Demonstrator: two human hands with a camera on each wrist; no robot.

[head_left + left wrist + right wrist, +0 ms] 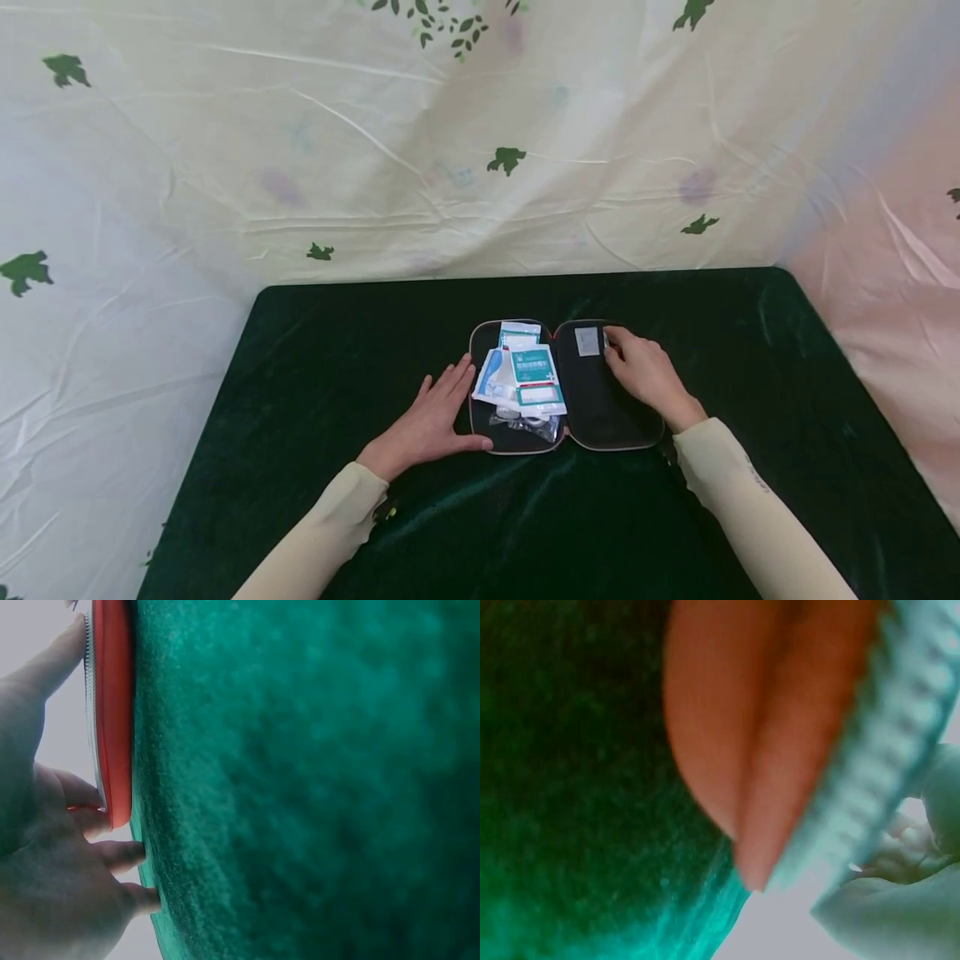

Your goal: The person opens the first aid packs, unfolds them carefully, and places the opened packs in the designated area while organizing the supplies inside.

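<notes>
An unfolded zippered case (611, 417), black inside with a red shell (116, 712), lies flat on the table. Its left half holds white-and-teal packets (534, 367) in a pile, over a clear plastic bag (540, 427) of small items. My left hand (431, 417) rests against the left side of the case, fingers spread and thumb at the near corner. Over the right half, my right hand (643, 367) pinches a small pale packet (606, 338) between thumb and fingers, mostly hidden by them. Just left of it lies a square white packet (587, 341) on the black lining.
Dark green velvety cloth (360, 333) covers the table around the case. Behind it hangs a pale curtain (450, 167) with green leaf prints, which continues down both sides. The case's zipper (862, 765) runs along its raised rim.
</notes>
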